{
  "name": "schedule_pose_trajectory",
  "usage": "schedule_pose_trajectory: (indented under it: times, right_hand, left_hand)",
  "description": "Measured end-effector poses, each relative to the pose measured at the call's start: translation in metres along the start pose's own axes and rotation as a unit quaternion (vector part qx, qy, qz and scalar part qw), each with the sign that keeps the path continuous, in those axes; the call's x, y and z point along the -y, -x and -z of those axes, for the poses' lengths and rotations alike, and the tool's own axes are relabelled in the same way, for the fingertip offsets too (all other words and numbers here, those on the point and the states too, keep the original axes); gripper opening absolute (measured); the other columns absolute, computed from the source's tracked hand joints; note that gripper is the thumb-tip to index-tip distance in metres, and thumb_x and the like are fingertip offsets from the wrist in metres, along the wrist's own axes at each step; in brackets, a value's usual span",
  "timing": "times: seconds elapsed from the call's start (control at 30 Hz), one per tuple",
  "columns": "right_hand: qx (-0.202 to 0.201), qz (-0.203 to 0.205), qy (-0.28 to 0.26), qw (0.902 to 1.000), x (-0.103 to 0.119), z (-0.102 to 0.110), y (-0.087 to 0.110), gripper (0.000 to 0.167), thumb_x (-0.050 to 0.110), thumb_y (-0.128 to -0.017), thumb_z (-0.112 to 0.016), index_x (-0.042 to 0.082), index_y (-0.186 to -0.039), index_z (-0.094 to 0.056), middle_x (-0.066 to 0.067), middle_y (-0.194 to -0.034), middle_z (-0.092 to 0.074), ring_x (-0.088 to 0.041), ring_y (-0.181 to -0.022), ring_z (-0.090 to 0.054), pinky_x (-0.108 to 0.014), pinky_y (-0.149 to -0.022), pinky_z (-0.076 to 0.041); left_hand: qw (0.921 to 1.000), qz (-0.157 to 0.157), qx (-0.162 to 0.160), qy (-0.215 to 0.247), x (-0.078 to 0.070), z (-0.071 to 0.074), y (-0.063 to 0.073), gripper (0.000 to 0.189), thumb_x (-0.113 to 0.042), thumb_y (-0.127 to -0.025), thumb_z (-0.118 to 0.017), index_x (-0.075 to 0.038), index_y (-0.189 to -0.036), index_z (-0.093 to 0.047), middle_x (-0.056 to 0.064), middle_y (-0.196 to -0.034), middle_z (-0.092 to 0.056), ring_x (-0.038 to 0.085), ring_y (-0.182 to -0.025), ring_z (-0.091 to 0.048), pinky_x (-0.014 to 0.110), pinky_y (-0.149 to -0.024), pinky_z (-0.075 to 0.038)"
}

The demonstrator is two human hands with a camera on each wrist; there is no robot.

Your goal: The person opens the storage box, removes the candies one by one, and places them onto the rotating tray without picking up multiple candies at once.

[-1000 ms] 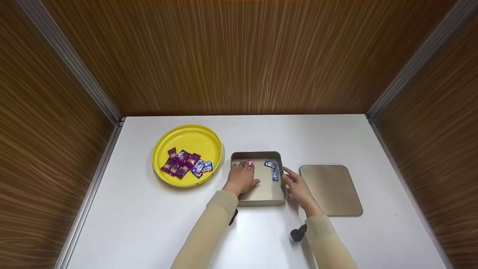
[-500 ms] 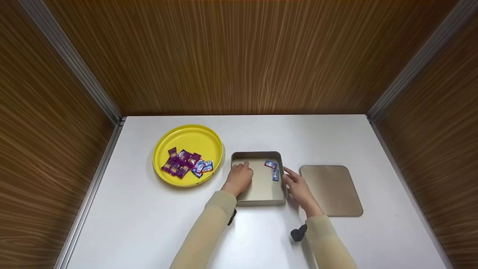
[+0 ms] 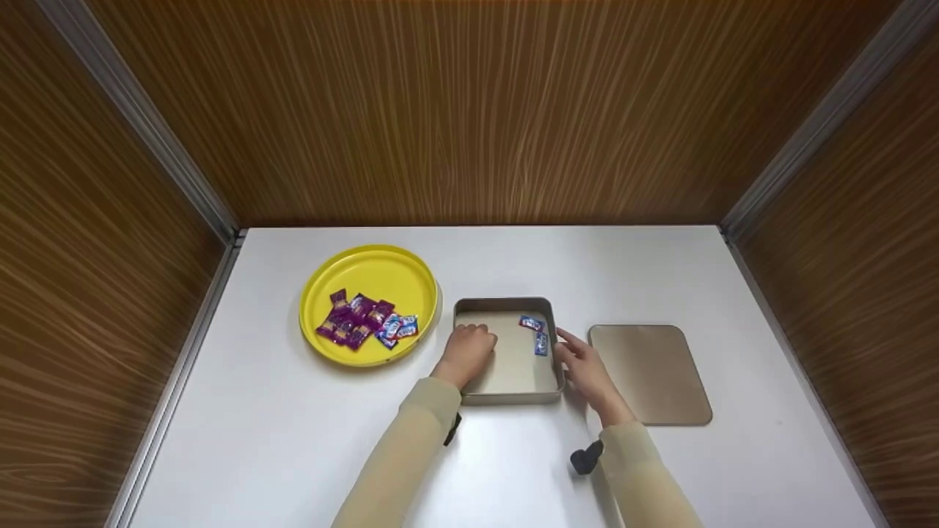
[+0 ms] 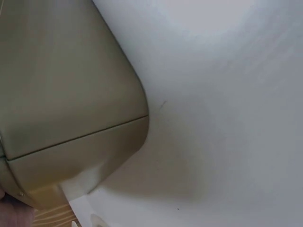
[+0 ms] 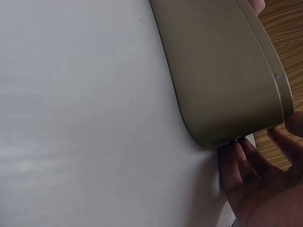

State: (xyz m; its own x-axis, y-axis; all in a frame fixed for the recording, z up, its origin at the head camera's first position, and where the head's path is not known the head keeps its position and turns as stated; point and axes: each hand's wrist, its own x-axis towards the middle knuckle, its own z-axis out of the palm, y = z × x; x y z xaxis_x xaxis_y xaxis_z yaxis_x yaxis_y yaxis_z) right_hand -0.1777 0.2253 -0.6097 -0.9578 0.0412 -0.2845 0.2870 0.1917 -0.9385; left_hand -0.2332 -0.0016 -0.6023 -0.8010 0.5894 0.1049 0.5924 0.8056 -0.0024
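A square metal tin (image 3: 513,400) without its lid stands in the middle of the table in the head view. My left hand (image 3: 469,352) reaches over its left wall with the fingers curled downward. A small pink wrapped candy is hidden, apparently held in those fingers. Two blue wrapped candies (image 3: 541,343) lie inside the tin near the right wall. From the right, my right hand (image 3: 589,374) touches the tin's outer wall. In the right wrist view its fingers (image 5: 232,168) stretch out against the tin's side, with another finger by the rim.
To the left, a round yellow tray (image 3: 381,273) holds several purple-wrapped candies (image 3: 352,323) and several blue-and-red ones (image 3: 396,328). A flat metal lid (image 3: 651,374) lies right of the tin, beside my right forearm. Wood-grain panels (image 3: 469,110) enclose the white table (image 3: 293,440).
The fingers of my left hand have curled, and the pink candy once beneath them has gone from sight. That hand has drawn back slightly. My right hand has kept its place.
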Motion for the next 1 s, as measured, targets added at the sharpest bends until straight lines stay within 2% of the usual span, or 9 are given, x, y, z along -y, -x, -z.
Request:
schedule_pose_trajectory:
  times: [0.17,0.33,0.5,0.77,1.0]
  right_hand:
    - [0.000,0.003,0.003,1.0000,-0.001,0.000,-0.001,0.049,0.017,-0.104,-0.047,0.006,-0.151,-0.036,-0.027,-0.143,-0.045,-0.039,-0.130,-0.046,-0.055,-0.101,-0.041]
    - [0.002,0.003,0.003,1.0000,-0.001,0.000,-0.001,0.048,0.018,-0.105,-0.047,0.007,-0.151,-0.037,-0.027,-0.144,-0.044,-0.040,-0.130,-0.045,-0.056,-0.101,-0.040]
    - [0.001,-0.011,0.010,0.9999,0.000,0.000,0.000,0.048,0.020,-0.105,-0.046,0.010,-0.151,-0.037,-0.024,-0.144,-0.045,-0.038,-0.131,-0.045,-0.055,-0.103,-0.040]
    - [0.002,-0.017,0.019,0.9997,0.000,0.001,0.000,0.049,0.020,-0.105,-0.047,0.010,-0.152,-0.036,-0.024,-0.146,-0.043,-0.038,-0.133,-0.042,-0.056,-0.104,-0.037]
    - [0.004,-0.012,0.020,0.9997,0.000,0.001,-0.001,0.050,0.021,-0.104,-0.047,0.009,-0.152,-0.036,-0.025,-0.145,-0.043,-0.039,-0.133,-0.043,-0.056,-0.104,-0.037]
  left_hand:
    - [0.9993,0.006,0.003,0.037,0.002,0.001,0.000,0.007,-0.012,-0.088,-0.068,-0.013,-0.084,-0.073,0.003,-0.082,-0.065,0.022,-0.077,-0.064,0.037,-0.070,-0.049]
    - [0.9972,0.014,0.006,0.074,0.003,0.005,0.002,0.008,-0.010,-0.087,-0.068,-0.013,-0.080,-0.070,0.002,-0.080,-0.063,0.022,-0.076,-0.062,0.037,-0.072,-0.048]
    - [0.9961,0.011,-0.015,0.086,0.003,0.006,0.004,0.007,-0.009,-0.086,-0.069,-0.013,-0.081,-0.072,0.003,-0.079,-0.063,0.025,-0.075,-0.064,0.039,-0.068,-0.051]
    - [0.9938,0.018,-0.005,0.110,0.003,0.015,0.006,0.004,-0.009,-0.085,-0.073,-0.012,-0.089,-0.073,0.002,-0.083,-0.063,0.022,-0.076,-0.063,0.037,-0.069,-0.051]
    - [0.9923,0.020,-0.040,0.115,0.009,0.029,0.015,0.008,-0.013,-0.083,-0.075,-0.012,-0.091,-0.072,0.002,-0.084,-0.063,0.022,-0.076,-0.061,0.037,-0.069,-0.050]
